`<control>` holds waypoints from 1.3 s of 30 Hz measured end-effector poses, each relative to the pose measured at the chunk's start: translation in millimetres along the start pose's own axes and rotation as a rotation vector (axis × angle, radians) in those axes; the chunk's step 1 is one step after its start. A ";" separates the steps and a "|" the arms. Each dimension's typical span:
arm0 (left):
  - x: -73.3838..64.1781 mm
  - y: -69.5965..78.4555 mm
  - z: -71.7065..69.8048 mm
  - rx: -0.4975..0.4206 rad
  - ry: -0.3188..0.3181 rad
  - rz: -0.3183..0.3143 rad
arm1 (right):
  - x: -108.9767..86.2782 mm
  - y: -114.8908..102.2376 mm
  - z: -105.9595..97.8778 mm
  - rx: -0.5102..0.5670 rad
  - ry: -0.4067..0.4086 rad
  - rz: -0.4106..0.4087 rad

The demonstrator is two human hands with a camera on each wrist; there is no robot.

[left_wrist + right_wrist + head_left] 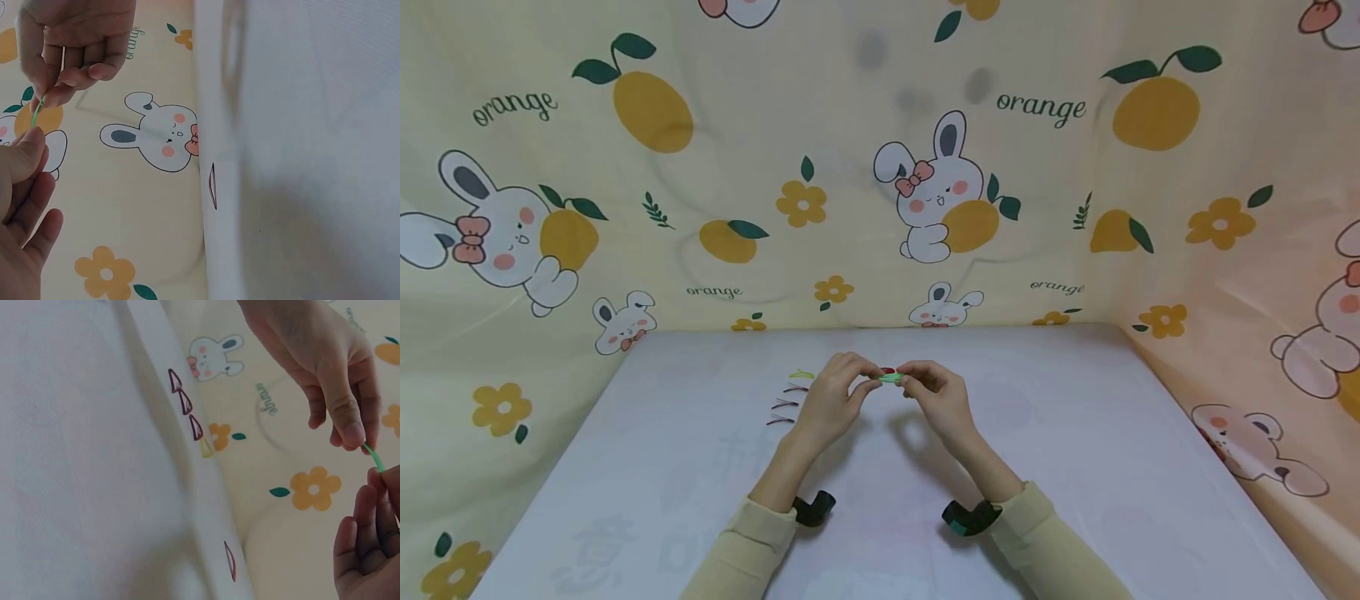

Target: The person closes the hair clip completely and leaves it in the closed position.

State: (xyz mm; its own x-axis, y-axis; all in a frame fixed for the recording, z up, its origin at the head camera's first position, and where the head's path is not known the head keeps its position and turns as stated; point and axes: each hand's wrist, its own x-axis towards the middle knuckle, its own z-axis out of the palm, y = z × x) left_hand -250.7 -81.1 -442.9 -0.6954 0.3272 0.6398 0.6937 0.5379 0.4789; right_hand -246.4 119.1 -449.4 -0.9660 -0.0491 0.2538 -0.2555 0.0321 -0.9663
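Observation:
A thin green hair clip (891,378) is stretched between my two hands above the table. The left hand (833,398) pinches one end between thumb and fingertip. At the other end my right hand (942,400) pinches it the same way, its remaining fingers curled loosely. Both wrist views show the green strip bridging the fingertips; most of its ends are covered by them. Just beyond the hands lies a red hair clip (230,561), open in outline. Left of my left hand, several dark red clips (185,402) and a yellow clip (206,448) lie in a row.
The white table (1075,467) runs back to a patterned cloth (820,108) with rabbits and oranges, which also hangs along both sides. A black strap device (816,508) sits on the left wrist, another black device (972,518) on the right.

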 end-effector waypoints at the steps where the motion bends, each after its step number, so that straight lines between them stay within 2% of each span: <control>1: 0.0 -0.1 0.3 0.004 0.004 0.002 | 0.4 0.2 -0.4 0.005 -0.002 0.007; 6: 0.1 0.0 0.5 0.017 0.021 0.001 | 1.6 1.2 -0.7 0.005 -0.016 0.027; 11: -0.1 -0.7 0.4 0.015 0.046 0.010 | 1.8 2.3 -2.1 -0.028 -0.050 0.010; 18: -1.1 0.0 -0.6 0.019 0.033 -0.024 | 2.1 2.7 -7.9 -0.262 -0.091 -0.113; 24: -0.6 -0.3 -0.2 0.023 0.020 -0.046 | 3.5 1.3 -10.6 -0.345 -0.109 -0.229; 32: 0.6 -5.7 4.5 0.030 -0.016 -0.105 | 10.0 9.8 -12.5 -0.417 -0.135 -0.321; 39: 0.9 -12.4 9.6 0.006 -0.085 -0.191 | 16.2 17.4 -15.0 -0.493 -0.168 -0.319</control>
State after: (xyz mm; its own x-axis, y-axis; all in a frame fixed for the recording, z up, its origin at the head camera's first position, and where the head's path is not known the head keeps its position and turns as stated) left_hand -261.7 -80.0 -454.0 -0.8276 0.2827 0.4848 0.5467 0.6013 0.5826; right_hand -267.1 133.8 -461.4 -0.8296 -0.2880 0.4784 -0.5583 0.4462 -0.6995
